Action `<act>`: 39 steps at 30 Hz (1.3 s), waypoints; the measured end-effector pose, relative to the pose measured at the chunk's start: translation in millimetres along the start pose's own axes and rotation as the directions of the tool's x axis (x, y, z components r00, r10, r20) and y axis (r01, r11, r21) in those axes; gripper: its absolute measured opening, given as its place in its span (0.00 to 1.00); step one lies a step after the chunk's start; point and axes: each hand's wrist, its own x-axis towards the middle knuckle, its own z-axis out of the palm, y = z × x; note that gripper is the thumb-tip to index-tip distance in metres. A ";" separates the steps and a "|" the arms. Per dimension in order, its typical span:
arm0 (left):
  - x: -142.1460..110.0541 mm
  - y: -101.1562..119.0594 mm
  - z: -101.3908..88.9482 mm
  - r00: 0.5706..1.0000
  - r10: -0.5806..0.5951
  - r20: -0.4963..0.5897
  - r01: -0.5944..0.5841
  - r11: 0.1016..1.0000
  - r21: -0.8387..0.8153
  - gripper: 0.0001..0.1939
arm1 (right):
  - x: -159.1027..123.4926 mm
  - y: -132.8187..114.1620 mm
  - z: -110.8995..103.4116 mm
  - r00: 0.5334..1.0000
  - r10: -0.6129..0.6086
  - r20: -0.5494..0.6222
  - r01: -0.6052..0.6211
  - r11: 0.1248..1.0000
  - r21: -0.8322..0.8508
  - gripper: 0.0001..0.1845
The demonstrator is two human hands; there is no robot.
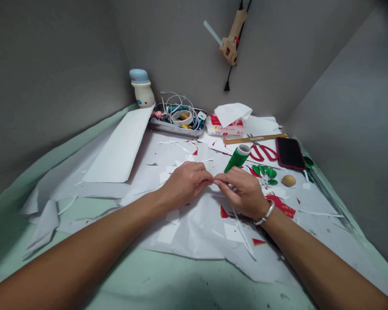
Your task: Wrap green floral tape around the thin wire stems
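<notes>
My left hand (189, 183) and my right hand (242, 191) meet over the paper-covered table, fingertips touching. Both are closed in a pinch, and whatever sits between the fingers is too small to make out. Just behind my right hand stands a tilted spool of green thread (235, 159). Small green leaf shapes (265, 172) lie to the right of the spool, near a round tan ball (289, 180). A narrow white strip (244, 237) stretches from beneath my right hand toward the front. White and red paper scraps, including a red piece (282, 206), lie around both hands.
At the back are a metal tray (177, 129) with tape and cords, a bottle (142, 90) and a tissue pack (226, 127). Red-handled scissors (263, 153), a ruler (255, 139) and a phone (290, 153) lie right. A glue gun (233, 38) hangs above; white card (119, 148) leans left.
</notes>
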 end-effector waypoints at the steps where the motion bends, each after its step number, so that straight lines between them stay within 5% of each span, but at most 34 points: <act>1: 0.0 0.7 -0.3 0.999 0.037 0.029 -0.037 0.999 -0.019 0.09 | 0.6 2.2 0.0 0.999 0.041 -0.029 -0.040 0.999 0.027 0.08; 6: 1.5 5.9 -5.8 0.999 -0.022 0.024 0.027 0.978 -0.207 0.07 | 0.8 14.5 4.7 0.979 0.206 -0.007 -0.202 0.966 0.160 0.07; 10: 2.7 6.1 -8.0 0.977 -0.196 -0.087 0.162 0.940 -0.301 0.05 | -1.8 12.7 7.5 0.988 0.122 0.099 -0.132 0.986 0.101 0.07; 14: 1.5 1.2 -4.0 0.957 -0.258 -0.133 0.233 0.957 -0.175 0.06 | -2.9 2.0 5.3 0.986 -0.031 0.162 0.033 0.999 -0.010 0.08; 17: 0.0 -1.1 0.0 0.986 -0.158 -0.057 0.157 0.987 -0.013 0.07 | -1.5 -1.5 2.7 0.994 -0.057 0.097 0.061 0.998 -0.033 0.08; 22: 0.4 2.5 -0.1 0.998 -0.010 0.059 0.019 0.989 -0.144 0.07 | 2.0 7.1 1.8 0.987 0.154 -0.041 -0.149 0.984 0.101 0.08; 27: 3.2 5.4 -5.8 0.987 -0.162 -0.019 0.143 0.918 -0.369 0.05 | 0.6 16.1 4.7 0.954 0.283 0.097 -0.298 0.926 0.232 0.08; 33: 3.6 3.9 -5.5 0.936 -0.341 -0.090 0.291 0.890 -0.351 0.05 | -3.2 5.5 5.0 0.984 0.051 0.173 -0.057 0.998 0.029 0.09; 39: 1.0 1.3 1.3 0.977 -0.212 0.009 0.211 0.970 -0.124 0.08 | -2.2 -0.3 2.2 0.993 -0.037 0.115 0.046 0.996 -0.081 0.09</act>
